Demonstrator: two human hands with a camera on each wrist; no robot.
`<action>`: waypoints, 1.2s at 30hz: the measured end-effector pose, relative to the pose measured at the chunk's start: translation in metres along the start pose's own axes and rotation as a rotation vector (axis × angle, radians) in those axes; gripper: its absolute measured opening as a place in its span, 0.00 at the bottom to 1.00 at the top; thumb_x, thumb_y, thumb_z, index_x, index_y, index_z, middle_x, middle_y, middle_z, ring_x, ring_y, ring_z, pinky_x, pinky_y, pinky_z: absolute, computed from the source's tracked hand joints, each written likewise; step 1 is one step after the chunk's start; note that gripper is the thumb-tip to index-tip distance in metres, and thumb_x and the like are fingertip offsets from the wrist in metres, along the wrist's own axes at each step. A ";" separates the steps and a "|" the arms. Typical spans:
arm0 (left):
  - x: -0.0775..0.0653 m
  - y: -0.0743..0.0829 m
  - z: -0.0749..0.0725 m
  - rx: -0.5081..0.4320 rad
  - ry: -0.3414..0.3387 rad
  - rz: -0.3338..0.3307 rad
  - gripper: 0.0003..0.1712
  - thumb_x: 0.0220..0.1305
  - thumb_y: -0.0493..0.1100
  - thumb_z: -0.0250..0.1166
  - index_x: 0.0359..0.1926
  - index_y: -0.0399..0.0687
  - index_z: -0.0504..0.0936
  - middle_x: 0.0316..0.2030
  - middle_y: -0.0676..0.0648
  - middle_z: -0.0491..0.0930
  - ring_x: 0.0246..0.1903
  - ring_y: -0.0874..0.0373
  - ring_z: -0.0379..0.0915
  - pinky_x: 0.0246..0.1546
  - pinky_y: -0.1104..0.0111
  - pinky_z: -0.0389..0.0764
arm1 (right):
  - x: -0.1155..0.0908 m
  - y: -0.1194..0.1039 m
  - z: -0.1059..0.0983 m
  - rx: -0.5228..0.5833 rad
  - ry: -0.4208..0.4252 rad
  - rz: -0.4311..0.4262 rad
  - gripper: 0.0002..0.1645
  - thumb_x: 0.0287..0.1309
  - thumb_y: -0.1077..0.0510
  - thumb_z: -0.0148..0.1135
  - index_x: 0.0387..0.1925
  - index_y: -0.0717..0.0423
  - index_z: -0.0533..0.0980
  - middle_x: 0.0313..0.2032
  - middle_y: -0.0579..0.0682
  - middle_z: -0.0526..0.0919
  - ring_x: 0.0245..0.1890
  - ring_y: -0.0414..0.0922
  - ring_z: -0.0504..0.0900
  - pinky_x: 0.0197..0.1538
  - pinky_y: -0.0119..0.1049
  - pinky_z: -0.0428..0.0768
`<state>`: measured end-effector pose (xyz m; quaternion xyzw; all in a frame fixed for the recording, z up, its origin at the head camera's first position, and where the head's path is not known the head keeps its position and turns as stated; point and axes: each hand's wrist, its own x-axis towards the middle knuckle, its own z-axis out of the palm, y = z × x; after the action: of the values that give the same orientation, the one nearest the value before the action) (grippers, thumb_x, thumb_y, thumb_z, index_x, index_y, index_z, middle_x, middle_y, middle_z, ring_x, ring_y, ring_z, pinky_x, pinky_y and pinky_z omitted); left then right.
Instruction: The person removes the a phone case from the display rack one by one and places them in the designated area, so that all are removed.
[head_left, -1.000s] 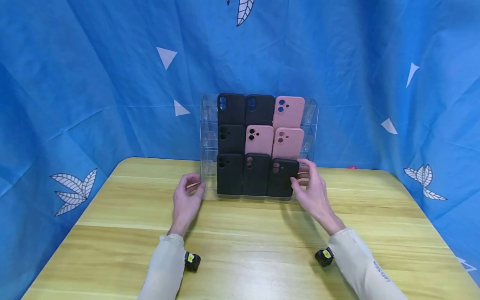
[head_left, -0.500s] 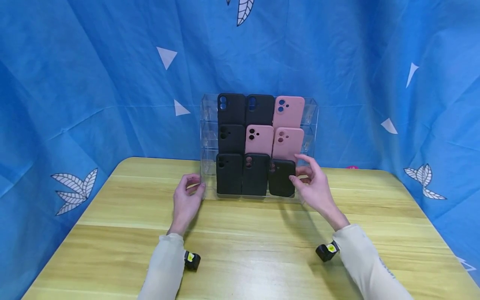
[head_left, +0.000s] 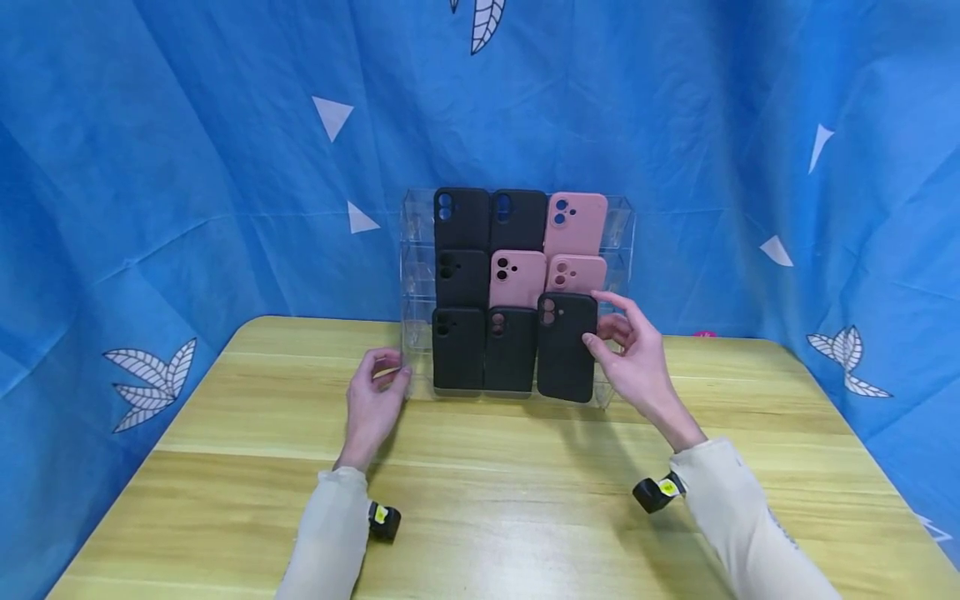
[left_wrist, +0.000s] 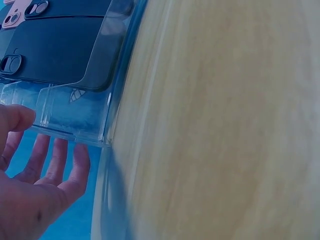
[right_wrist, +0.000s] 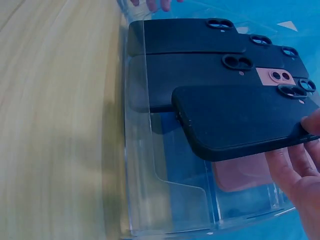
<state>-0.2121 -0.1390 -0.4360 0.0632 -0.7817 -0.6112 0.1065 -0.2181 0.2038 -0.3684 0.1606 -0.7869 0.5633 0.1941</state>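
Observation:
A clear tiered rack (head_left: 415, 325) stands at the back of the table, with black and pink phone cases in three rows. My right hand (head_left: 636, 358) pinches a black phone case (head_left: 567, 350) by its right edge, thumb in front and fingers behind. In the right wrist view this case (right_wrist: 240, 120) is raised out of the bottom tier, in front of the rack. My left hand (head_left: 375, 404) is at the rack's lower left side. The left wrist view has its thumb and fingers (left_wrist: 80, 167) around the clear side wall (left_wrist: 75, 137), thumb on one side.
Two more black cases, the left one (head_left: 459, 350) and the middle one (head_left: 510, 350), stand in the bottom row. Above them are a pink case (head_left: 517, 279) and other cases. A blue curtain (head_left: 225, 167) hangs behind the wooden table (head_left: 480, 500).
My right hand has lifted the bottom-right black phone case up and out of its slot, toward the camera. More of the pink case behind is covered. The left hand has stayed put.

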 end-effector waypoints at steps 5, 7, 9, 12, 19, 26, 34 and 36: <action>0.001 -0.002 -0.001 0.008 0.004 0.010 0.15 0.69 0.38 0.64 0.55 0.44 0.75 0.56 0.40 0.79 0.58 0.44 0.78 0.65 0.54 0.79 | -0.008 0.002 0.002 0.000 -0.009 0.002 0.35 0.61 0.75 0.62 0.69 0.56 0.71 0.39 0.60 0.81 0.38 0.34 0.81 0.45 0.18 0.81; 0.002 -0.002 0.000 0.008 0.007 0.016 0.15 0.69 0.37 0.64 0.55 0.44 0.75 0.56 0.40 0.79 0.57 0.43 0.78 0.64 0.54 0.79 | -0.013 0.003 0.003 0.015 -0.025 0.012 0.35 0.62 0.75 0.62 0.69 0.57 0.70 0.40 0.63 0.81 0.37 0.34 0.81 0.44 0.19 0.82; 0.002 -0.001 0.000 0.014 0.008 0.018 0.15 0.69 0.37 0.64 0.54 0.44 0.75 0.55 0.40 0.78 0.57 0.43 0.78 0.64 0.54 0.79 | -0.017 0.004 0.004 0.029 -0.048 0.026 0.35 0.61 0.75 0.62 0.69 0.57 0.70 0.40 0.63 0.81 0.37 0.35 0.82 0.43 0.21 0.83; 0.003 -0.001 0.000 0.017 0.010 0.024 0.14 0.69 0.36 0.64 0.53 0.43 0.75 0.55 0.39 0.78 0.57 0.43 0.78 0.64 0.53 0.79 | -0.022 0.005 0.007 0.049 -0.088 0.053 0.35 0.62 0.75 0.61 0.69 0.57 0.70 0.40 0.63 0.80 0.35 0.37 0.82 0.38 0.26 0.85; 0.003 0.002 0.000 0.019 0.005 0.033 0.13 0.68 0.35 0.63 0.53 0.42 0.75 0.55 0.38 0.78 0.57 0.42 0.79 0.64 0.53 0.79 | -0.036 0.006 0.011 0.093 -0.173 0.153 0.32 0.64 0.74 0.60 0.67 0.56 0.70 0.41 0.63 0.78 0.32 0.39 0.82 0.32 0.38 0.89; 0.002 0.002 0.001 0.019 0.003 0.028 0.14 0.68 0.35 0.64 0.53 0.43 0.75 0.56 0.39 0.78 0.58 0.42 0.80 0.63 0.53 0.81 | -0.047 0.008 0.016 0.102 -0.210 0.209 0.30 0.64 0.74 0.60 0.66 0.57 0.72 0.41 0.63 0.76 0.31 0.39 0.83 0.33 0.39 0.89; 0.003 0.002 0.001 0.025 0.004 0.025 0.16 0.68 0.35 0.64 0.55 0.44 0.74 0.56 0.39 0.78 0.57 0.41 0.79 0.63 0.52 0.80 | -0.054 0.010 0.028 0.124 -0.249 0.258 0.30 0.63 0.73 0.62 0.66 0.56 0.72 0.42 0.66 0.78 0.32 0.39 0.83 0.33 0.43 0.89; 0.003 0.002 0.001 0.029 0.006 0.028 0.16 0.68 0.35 0.64 0.54 0.44 0.75 0.56 0.39 0.79 0.57 0.41 0.79 0.63 0.52 0.81 | -0.056 0.011 0.032 0.137 -0.258 0.271 0.30 0.63 0.73 0.62 0.65 0.56 0.73 0.42 0.66 0.78 0.33 0.39 0.84 0.33 0.43 0.89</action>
<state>-0.2150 -0.1381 -0.4336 0.0557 -0.7909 -0.5982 0.1163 -0.1786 0.1790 -0.4134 0.1370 -0.7796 0.6111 0.0026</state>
